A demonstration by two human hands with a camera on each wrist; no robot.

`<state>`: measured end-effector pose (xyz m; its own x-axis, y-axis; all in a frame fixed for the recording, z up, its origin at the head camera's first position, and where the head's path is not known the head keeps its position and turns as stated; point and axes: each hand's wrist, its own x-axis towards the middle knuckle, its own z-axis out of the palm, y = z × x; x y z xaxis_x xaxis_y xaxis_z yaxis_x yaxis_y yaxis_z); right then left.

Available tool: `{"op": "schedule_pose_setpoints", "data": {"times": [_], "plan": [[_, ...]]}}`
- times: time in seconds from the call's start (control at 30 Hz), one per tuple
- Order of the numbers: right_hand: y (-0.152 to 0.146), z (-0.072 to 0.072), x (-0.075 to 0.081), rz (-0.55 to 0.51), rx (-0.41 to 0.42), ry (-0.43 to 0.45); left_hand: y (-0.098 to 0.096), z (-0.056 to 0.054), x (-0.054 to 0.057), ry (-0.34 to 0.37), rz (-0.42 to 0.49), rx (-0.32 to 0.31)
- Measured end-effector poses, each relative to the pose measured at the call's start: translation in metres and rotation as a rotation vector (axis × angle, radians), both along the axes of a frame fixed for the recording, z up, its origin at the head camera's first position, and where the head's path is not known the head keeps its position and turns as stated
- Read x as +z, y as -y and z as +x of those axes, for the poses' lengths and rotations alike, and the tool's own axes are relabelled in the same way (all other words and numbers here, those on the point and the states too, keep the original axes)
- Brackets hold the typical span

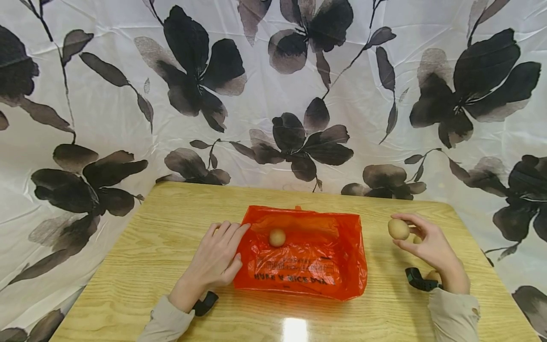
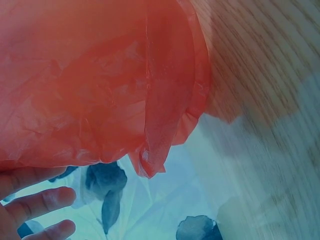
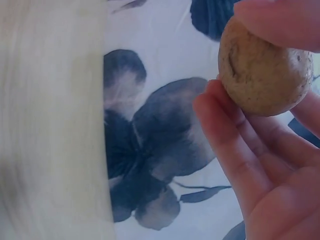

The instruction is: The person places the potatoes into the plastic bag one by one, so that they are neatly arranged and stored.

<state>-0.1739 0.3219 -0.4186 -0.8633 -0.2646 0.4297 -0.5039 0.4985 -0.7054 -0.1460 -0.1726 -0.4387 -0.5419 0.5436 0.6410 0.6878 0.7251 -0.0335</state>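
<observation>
A red plastic bag point(image 1: 299, 292) with printed lettering lies on the table, its mouth spread. One potato point(image 1: 277, 237) is inside it. My left hand point(image 1: 215, 256) is at the bag's left edge, fingers extended; in the left wrist view, its spread fingers point(image 2: 50, 200) appear beside the red plastic. To the right of the bag, my right hand point(image 1: 431, 242) pinches another potato point(image 1: 398, 229) between thumb and fingers. The right wrist view shows this potato point(image 3: 265, 70) close up, with a dark mark on its skin.
More potatoes lie near my right hand, one point(image 1: 417, 240) behind its fingers and another point(image 1: 433, 275) by the wrist, both partly hidden. A small yellowish patch point(image 1: 216, 231) shows behind my left hand. A floral cloth point(image 1: 256, 95) hangs behind the wooden table point(image 1: 171, 213).
</observation>
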Motion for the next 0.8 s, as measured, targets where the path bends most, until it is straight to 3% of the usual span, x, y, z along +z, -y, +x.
{"op": "schedule_pose_setpoints", "data": {"times": [0.4,0.6,0.8], "plan": [[0.014,0.005,0.013,-0.016,0.002,-0.105,0.000,0.000,0.000,0.004,0.001,-0.001],[0.023,0.006,0.020,-0.035,0.060,-0.183,0.000,0.000,0.001,0.008,-0.009,-0.001],[0.033,0.008,0.029,-0.031,0.107,-0.200,0.000,0.000,0.001,0.006,-0.008,-0.003]]}}
